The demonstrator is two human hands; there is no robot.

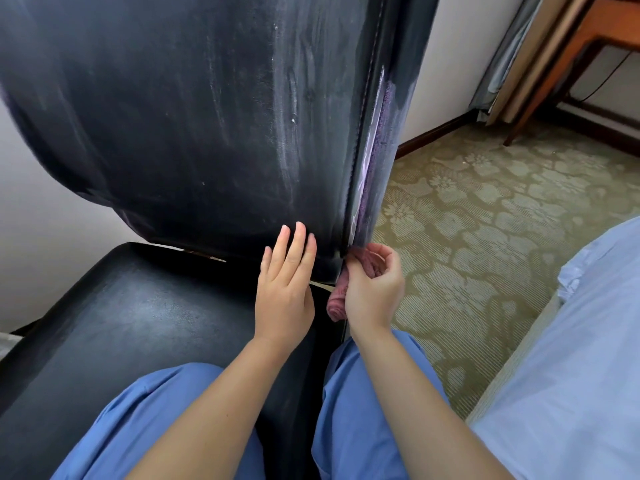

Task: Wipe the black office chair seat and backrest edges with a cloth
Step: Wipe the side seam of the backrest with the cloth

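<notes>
The backrest point(194, 109) of the black office chair is cut off at the top of the view, and its right side edge runs up and away as a long stitched seam with worn, purplish patches. Most of the pink cloth point(337, 301) is hidden behind the right hand point(372, 289), whose curled fingers point(384, 252) grip the bunched terry fabric at the backrest's lower right corner. The left hand point(285, 289) lies flat, fingers straight, against the smudged leather-like backrest just above the glossy seat point(114, 317).
</notes>
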